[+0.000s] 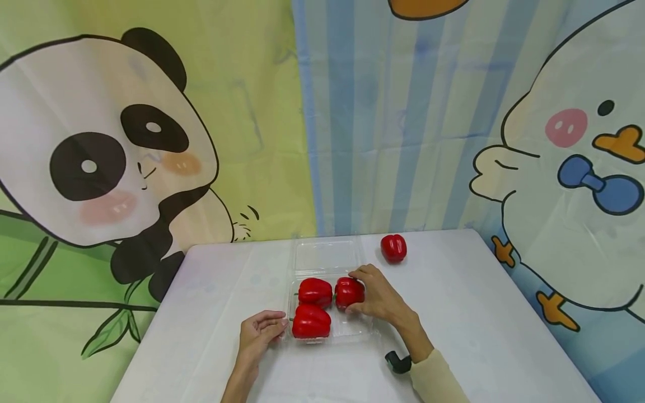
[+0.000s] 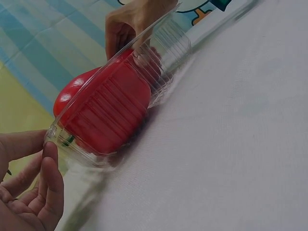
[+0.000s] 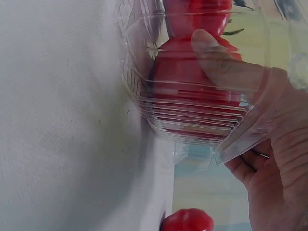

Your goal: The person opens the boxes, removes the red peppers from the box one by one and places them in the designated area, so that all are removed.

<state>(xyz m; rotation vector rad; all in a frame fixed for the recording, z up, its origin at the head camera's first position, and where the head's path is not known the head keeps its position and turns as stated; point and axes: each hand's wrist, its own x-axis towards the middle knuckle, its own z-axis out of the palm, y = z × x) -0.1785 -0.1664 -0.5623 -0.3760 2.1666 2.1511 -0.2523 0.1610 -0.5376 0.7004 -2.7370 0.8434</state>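
Observation:
A clear plastic container (image 1: 355, 329) sits on the white table with its lid folded back, holding three red bell peppers. My right hand (image 1: 382, 296) reaches inside and grips the right-hand bell pepper (image 1: 349, 292), thumb on the near side and fingers on the far side. Left of it lie a far bell pepper (image 1: 314, 292) and a near bell pepper (image 1: 311, 322), green stems pointing left. At the container's left edge, my left hand (image 1: 258, 336) pinches the rim between thumb and finger, as the left wrist view shows. The right wrist view looks through the ribbed clear wall (image 3: 192, 118) at the right thumb.
Another red bell pepper (image 1: 393, 248) stands at the table's back, right of the transparent lid (image 1: 327, 256). A dark object (image 1: 398, 362) is at the right wrist. Behind the white table (image 1: 478, 313) hangs a cartoon-printed curtain (image 1: 373, 112).

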